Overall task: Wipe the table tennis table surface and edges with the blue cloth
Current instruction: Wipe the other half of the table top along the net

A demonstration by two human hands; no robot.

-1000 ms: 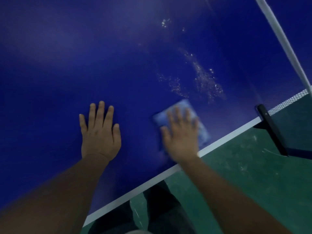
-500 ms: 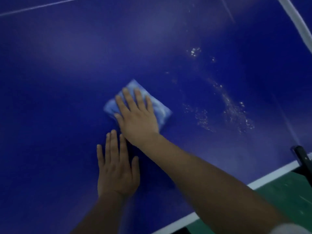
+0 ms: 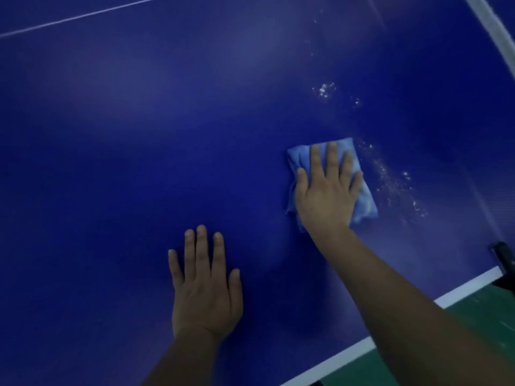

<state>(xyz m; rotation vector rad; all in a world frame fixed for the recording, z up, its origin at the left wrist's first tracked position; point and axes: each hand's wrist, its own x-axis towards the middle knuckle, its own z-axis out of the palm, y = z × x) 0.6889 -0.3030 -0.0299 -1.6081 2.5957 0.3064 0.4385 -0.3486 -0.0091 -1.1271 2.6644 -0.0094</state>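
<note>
The dark blue, matte table tennis table fills nearly the whole view, its flat top running off the left, upper and lower edges of the picture. A white painted border stripe follows its near side edge, slanting from the bottom centre up to the right. A thin white line crosses the tabletop near the upper left corner. Beyond the near edge lies a green floor, seen at the lower right. A white net band curves down the upper right corner, and a black net clamp sits at the table's edge on the far right, partly cut off.

A scatter of pale droplets or specks lies on the tabletop toward the right side, with a smaller cluster higher up.

The left hand lies palm down on the bare tabletop, nearer the near edge, fingers straight and close together, thumb out to the right. It holds nothing.

The right hand is pressed flat on the folded light blue cloth, fingers extended and slightly spread, not curled round it; the thumb lies along the cloth's left side. The cloth lies on the tabletop right of centre, just left of the speckled patch, its upper corners and right edge showing past the fingers. The two hands are apart, the right one farther from the near edge.
</note>
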